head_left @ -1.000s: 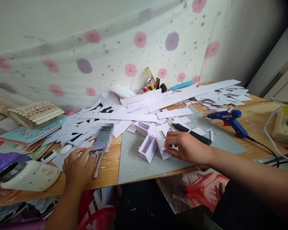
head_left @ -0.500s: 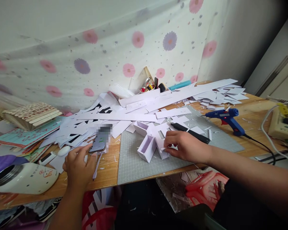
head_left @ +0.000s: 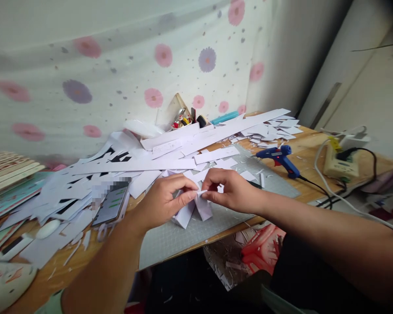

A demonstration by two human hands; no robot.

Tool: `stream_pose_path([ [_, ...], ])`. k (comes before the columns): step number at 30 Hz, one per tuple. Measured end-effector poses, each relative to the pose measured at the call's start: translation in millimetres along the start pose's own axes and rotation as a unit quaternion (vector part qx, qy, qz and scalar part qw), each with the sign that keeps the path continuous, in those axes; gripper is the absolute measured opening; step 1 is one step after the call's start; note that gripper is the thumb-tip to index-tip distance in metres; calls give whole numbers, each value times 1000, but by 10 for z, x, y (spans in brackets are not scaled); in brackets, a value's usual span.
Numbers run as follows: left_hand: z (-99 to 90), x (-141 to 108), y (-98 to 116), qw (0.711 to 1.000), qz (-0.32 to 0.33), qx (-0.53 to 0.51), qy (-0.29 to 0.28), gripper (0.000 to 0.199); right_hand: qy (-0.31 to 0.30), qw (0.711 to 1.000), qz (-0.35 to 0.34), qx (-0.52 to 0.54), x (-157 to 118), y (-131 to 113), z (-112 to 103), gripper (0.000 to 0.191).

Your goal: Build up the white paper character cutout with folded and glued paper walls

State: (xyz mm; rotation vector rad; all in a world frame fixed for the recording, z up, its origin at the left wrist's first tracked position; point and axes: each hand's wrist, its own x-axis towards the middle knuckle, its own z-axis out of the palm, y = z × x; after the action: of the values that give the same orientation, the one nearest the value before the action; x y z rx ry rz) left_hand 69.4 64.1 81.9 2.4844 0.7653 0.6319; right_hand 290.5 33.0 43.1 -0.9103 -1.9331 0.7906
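Note:
Both hands meet over the grey cutting mat (head_left: 163, 244). Thumb and forefinger of my left hand (head_left: 170, 198) pinch one end of a small white strip (head_left: 201, 192). The other end is pinched by my right hand (head_left: 227, 189). Just beneath the fingers stands a folded white paper piece with box-like parts (head_left: 185, 214), partly hidden by my left hand. A phone (head_left: 111, 205) lies left of the mat, near my left wrist.
A blue glue gun (head_left: 277, 158) rests at the right, its cord running to a power strip (head_left: 340, 163). White paper sheets and strips (head_left: 144, 165) cover the back. At the left are stacked books (head_left: 16, 196) and a bottle (head_left: 9, 279).
My left hand has moved right from beside the phone to meet my right hand, and both now pinch a small strip. The view has shifted, so the table's objects appear further left.

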Motion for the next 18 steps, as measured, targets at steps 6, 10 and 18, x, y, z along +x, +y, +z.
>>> stream_pose_path([
  [6,117,467,31,994,-63,-82,-33,27,120,969,118,179,62,-8,-162,25],
  [10,248,576,-109,986,-113,-119,11,35,159,943,144,255,93,118,-323,19],
  [18,317,494,-394,913,-139,-370,101,31,123,903,186,368,112,305,-469,27],
])
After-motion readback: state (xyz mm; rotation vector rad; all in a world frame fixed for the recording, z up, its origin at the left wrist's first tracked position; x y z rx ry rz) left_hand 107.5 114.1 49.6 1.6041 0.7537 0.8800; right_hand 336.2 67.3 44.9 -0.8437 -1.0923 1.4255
